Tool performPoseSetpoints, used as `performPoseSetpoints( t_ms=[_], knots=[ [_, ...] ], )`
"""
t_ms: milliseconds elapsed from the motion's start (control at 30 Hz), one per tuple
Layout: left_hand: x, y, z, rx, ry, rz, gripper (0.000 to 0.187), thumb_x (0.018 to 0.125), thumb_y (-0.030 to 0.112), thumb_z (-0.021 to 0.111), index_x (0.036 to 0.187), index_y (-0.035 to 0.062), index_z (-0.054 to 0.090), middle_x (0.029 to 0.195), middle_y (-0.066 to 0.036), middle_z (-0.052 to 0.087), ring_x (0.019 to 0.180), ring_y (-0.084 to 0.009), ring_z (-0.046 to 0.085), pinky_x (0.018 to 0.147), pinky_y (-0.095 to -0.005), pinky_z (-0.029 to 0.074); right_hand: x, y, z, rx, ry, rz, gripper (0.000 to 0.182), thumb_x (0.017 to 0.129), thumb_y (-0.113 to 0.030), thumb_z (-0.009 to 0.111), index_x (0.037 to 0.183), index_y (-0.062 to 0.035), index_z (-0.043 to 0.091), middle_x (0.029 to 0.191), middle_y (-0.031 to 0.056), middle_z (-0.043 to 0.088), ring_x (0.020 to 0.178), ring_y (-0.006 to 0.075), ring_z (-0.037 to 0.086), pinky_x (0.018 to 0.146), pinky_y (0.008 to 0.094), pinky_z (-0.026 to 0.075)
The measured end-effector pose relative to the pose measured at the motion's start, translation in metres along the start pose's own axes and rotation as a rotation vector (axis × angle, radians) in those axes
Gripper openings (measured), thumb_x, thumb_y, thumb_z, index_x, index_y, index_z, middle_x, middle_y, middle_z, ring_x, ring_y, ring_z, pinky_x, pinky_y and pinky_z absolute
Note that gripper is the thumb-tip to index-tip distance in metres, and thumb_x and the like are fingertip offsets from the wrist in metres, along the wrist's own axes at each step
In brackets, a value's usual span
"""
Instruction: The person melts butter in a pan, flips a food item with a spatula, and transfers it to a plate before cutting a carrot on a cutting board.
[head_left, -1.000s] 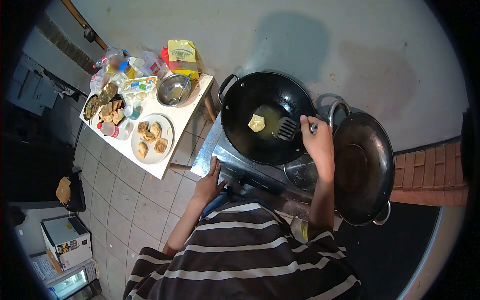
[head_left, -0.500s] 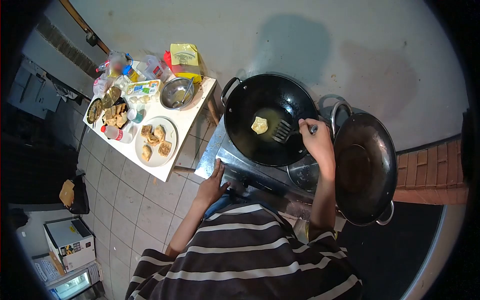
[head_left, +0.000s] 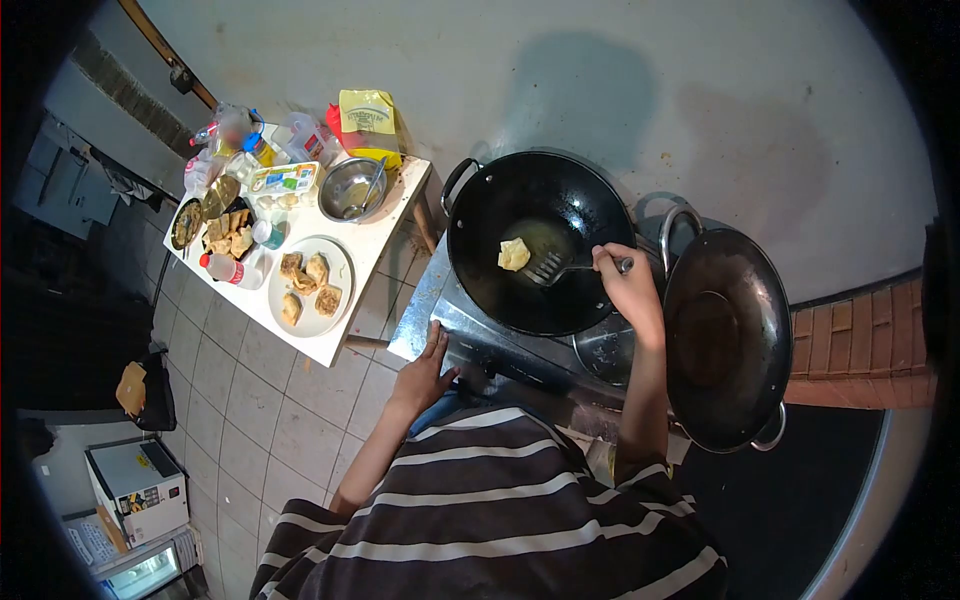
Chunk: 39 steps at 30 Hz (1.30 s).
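Note:
My right hand is closed around the handle of a slotted spatula, whose head is down in a black wok. A pale piece of dough lies in the oil at the wok's bottom, just left of the spatula head. The wok sits on a metal stove. My left hand rests on the stove's left front edge, fingers stretched out and holding nothing.
Right of the stove stands a second, worn wok. On the white table at left are a plate of fried pieces, a steel bowl, an egg carton, a red-capped bottle and a yellow bag.
The spatula head has swung left and now lies close to the dough piece, which looks slightly shifted and turned. My left hand stays where it was.

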<state>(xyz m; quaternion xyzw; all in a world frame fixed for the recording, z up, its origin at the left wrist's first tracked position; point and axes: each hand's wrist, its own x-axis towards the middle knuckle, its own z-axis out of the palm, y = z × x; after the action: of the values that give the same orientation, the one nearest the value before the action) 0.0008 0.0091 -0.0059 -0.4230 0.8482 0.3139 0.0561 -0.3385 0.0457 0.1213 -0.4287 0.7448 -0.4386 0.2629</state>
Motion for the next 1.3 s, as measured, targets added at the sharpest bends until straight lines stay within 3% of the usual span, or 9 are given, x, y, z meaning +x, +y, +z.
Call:
performPoseSetpoints(
  t_ms=[100,1033,1300],
  knots=[
    [0.000,0.000,0.000,-0.003,-0.005,-0.002,0.071,0.091,0.037,0.060,0.148,0.0027,0.034,0.162,-0.012,0.010,0.102,-0.0410,0.064,0.085,-0.0475,0.053,-0.007,-0.004,0.000,0.091,-0.046,0.144,0.032,0.096,-0.022,0.058,0.077,0.0029,0.060,0.056,-0.0018,0.044,0.056,0.0053,0.040,0.053,0.0285,0.033],
    [0.000,0.004,-0.006,-0.052,-0.041,-0.041,0.071,0.091,0.035,0.061,0.149,0.0049,0.033,0.163,-0.008,0.006,0.113,-0.0421,0.059,0.090,-0.0488,0.051,-0.039,0.011,0.032,0.107,0.007,0.003,0.025,0.097,-0.021,0.059,0.084,0.0000,0.058,0.063,-0.0001,0.044,0.063,0.0062,0.041,0.058,0.0264,0.036],
    [0.000,-0.001,-0.002,-0.052,-0.046,-0.028,0.074,0.091,0.035,0.060,0.151,0.0058,0.028,0.163,-0.008,0.007,0.115,-0.0423,0.057,0.092,-0.0481,0.051,-0.057,-0.004,0.034,0.040,0.029,-0.064,0.025,0.097,-0.021,0.060,0.086,0.0007,0.057,0.065,0.0078,0.049,0.063,0.0096,0.045,0.060,0.0286,0.039]
  ],
)
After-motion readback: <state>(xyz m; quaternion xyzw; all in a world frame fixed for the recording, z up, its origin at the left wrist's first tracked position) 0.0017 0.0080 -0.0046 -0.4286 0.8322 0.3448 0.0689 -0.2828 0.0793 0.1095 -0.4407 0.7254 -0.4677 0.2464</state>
